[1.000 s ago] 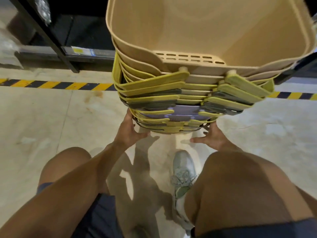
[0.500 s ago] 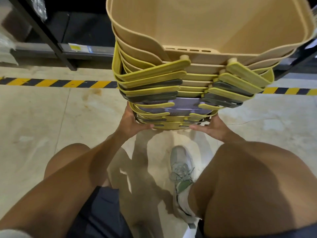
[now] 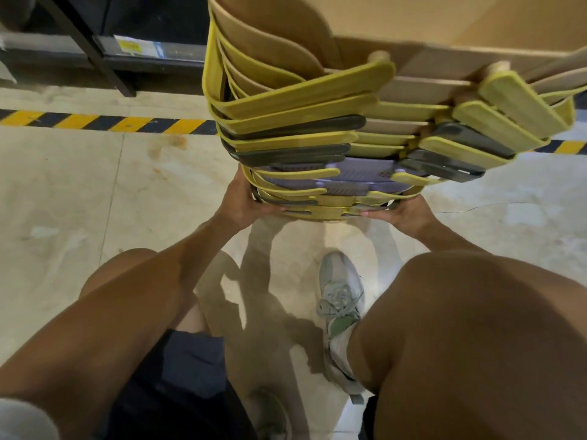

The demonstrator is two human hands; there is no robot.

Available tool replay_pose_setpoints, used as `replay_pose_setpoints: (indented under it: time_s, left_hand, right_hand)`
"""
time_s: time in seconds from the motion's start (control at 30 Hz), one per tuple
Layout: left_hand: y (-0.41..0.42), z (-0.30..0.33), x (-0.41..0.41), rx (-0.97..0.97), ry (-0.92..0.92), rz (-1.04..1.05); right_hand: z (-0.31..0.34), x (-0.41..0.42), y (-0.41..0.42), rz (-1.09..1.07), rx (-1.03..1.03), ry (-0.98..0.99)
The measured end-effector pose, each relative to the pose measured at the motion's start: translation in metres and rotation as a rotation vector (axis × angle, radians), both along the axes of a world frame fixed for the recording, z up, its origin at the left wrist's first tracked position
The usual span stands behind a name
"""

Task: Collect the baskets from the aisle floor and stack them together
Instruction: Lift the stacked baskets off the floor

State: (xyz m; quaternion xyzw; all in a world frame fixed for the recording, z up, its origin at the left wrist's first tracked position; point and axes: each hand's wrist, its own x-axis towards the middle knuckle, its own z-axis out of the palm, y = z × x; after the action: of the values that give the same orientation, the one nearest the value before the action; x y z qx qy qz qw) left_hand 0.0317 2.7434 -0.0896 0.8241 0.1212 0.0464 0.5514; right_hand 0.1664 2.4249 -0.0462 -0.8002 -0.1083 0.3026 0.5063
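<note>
A tall stack of nested baskets [image 3: 317, 100] fills the upper middle and right of the head view. Most are tan with yellow or dark grey handles, and a purple one sits low in the pile. The stack hangs above the floor. My left hand [image 3: 243, 201] grips its lowest basket at the left side, fingers curled under the rim. My right hand [image 3: 401, 212] grips the same bottom edge at the right. The top basket runs out of view.
A pale concrete floor [image 3: 79, 201] spreads to both sides. Yellow and black hazard tape [image 3: 104, 122] crosses it in front of a dark shelf rack [image 3: 104, 55] at the back. My grey shoe [image 3: 341, 293] stands below the stack.
The stack has risen and come closer to the camera. Both hands moved up with it and kept their hold on the bottom basket.
</note>
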Motion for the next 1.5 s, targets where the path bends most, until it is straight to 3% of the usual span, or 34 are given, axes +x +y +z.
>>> replay_pose_setpoints:
  time_s: [0.13, 0.27, 0.33, 0.4, 0.57, 0.67, 0.8, 0.93, 1.13, 1.3, 1.5]
  left_hand:
    - [-0.001, 0.009, 0.000, -0.019, 0.009, 0.002]
    - [-0.005, 0.022, 0.003, -0.098, 0.016, -0.009]
    - [-0.005, 0.023, 0.004, -0.076, 0.040, 0.005]
    - [-0.003, 0.020, 0.004, -0.044, 0.061, 0.018]
    - [0.003, 0.017, 0.004, 0.026, 0.044, 0.067]
    - [0.004, 0.021, 0.006, -0.020, 0.058, 0.078]
    - [0.010, 0.039, 0.010, -0.099, 0.060, 0.106]
    - [0.028, 0.071, 0.016, -0.060, 0.062, 0.061]
    - [0.057, 0.139, 0.033, -0.025, 0.035, 0.046]
    - [0.084, 0.181, 0.076, -0.018, -0.029, 0.065]
    - [0.122, 0.217, 0.152, 0.039, -0.072, 0.108]
  right_hand:
    - [0.003, 0.010, 0.001, -0.132, 0.133, 0.319]
    - [-0.003, 0.013, 0.001, -0.281, 0.315, 0.522]
    - [-0.004, 0.012, 0.003, -0.257, 0.365, 0.522]
    - [-0.005, 0.008, 0.002, -0.292, 0.279, 0.382]
    - [0.004, 0.000, 0.004, -0.065, -0.057, 0.061]
    - [0.015, 0.002, 0.004, -0.086, 0.047, -0.021]
    - [0.049, 0.010, 0.009, -0.070, 0.017, -0.084]
    - [0.084, 0.007, 0.019, -0.083, -0.033, -0.140]
    - [0.150, 0.012, 0.052, -0.049, 0.063, -0.126]
    - [0.189, 0.071, 0.080, -0.014, 0.159, -0.198]
    - [0.193, 0.160, 0.119, -0.003, 0.173, -0.260]
